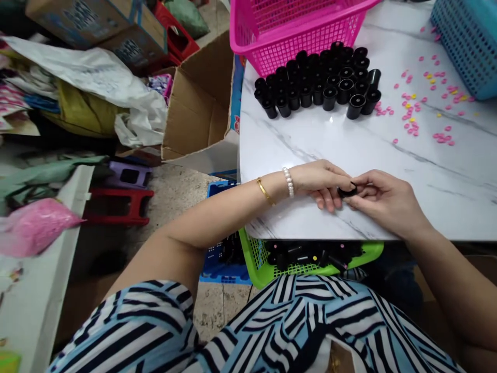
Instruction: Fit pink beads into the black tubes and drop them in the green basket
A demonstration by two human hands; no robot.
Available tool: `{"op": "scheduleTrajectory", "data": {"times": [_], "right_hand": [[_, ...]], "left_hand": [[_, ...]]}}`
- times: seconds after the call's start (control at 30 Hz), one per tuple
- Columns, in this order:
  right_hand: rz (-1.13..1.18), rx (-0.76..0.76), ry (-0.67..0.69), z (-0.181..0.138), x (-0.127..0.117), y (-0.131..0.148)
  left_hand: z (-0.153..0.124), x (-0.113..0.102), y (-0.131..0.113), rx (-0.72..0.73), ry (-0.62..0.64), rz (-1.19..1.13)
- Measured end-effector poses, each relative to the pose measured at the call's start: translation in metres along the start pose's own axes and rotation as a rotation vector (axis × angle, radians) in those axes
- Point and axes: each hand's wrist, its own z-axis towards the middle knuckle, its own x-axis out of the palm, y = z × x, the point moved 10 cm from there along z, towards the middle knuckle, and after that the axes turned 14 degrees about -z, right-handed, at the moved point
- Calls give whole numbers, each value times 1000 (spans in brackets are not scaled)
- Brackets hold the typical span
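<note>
A small black round piece (347,191) is pinched between my two hands, just above the white marbled tabletop (295,150) near its front edge. My left hand (320,178) reaches in from the left, its thumb and forefinger on the piece and its other fingers curled below. From the right, my right hand (382,197) grips the same piece with its fingertips. The fingers cover much of it, so its full shape is hidden. Beyond my hands, several black cylinders (329,97) stand upright in a tight cluster, hollow at the top.
Small pink rings (442,138) and yellow ones lie scattered at the right. Behind the cylinders stands a pink basket (303,44); a blue basket (466,57) is at the far right. Below the table edge, a green basket (254,259) holds black parts. A cardboard box (202,103) stands left.
</note>
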Motion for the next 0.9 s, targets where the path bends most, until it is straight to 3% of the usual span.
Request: {"op": "scheduleTrajectory", "data": {"times": [0.13, 0.27, 0.4, 0.53, 0.6, 0.7, 0.8, 0.9], "right_hand": [[-55, -16, -55, -2, -2, 3], [-54, -69, -86, -4, 2, 4], [-16, -201, 37, -5, 16, 15], [-15, -333, 156, -17, 17, 25], [-115, -371, 78, -24, -3, 26], [-394, -364, -230, -21, -63, 10], [-658, -202, -480, 2, -124, -36], [-814, 1, -468, 34, -150, -94]], "left_hand": [[2, -5, -3, 35, -103, -5], [5, -4, 3, 25, -87, -6], [-5, 4, 17, 77, -34, 62], [-29, 14, 52, 178, -57, 159], [-48, 20, 66, 285, -125, 337], [-71, 44, 81, 436, -159, 667], [-71, 66, 102, 415, -135, 1087], [-60, 78, 112, 360, -102, 1354]]}}
